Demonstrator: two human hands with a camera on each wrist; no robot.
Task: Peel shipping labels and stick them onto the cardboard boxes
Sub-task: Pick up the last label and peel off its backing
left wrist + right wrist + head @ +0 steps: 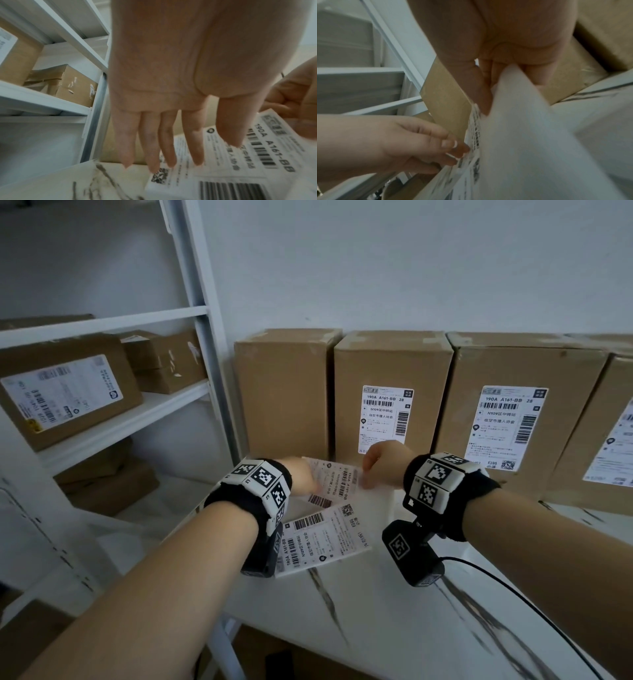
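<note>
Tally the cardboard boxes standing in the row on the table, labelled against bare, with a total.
Boxes with a label: 3
Boxes without a label: 1
Total: 4, the rightmost cut off by the frame edge.

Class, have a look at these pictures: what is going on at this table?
A person is labelling cardboard boxes. The right hand pinches one end of a shipping label sheet, and the left hand rests straight fingers on its other end, seemingly to peel it. Another label sheet lies on the marble table. Of the boxes behind, the leftmost box has a bare front; the labelled boxes stand beside it.
</note>
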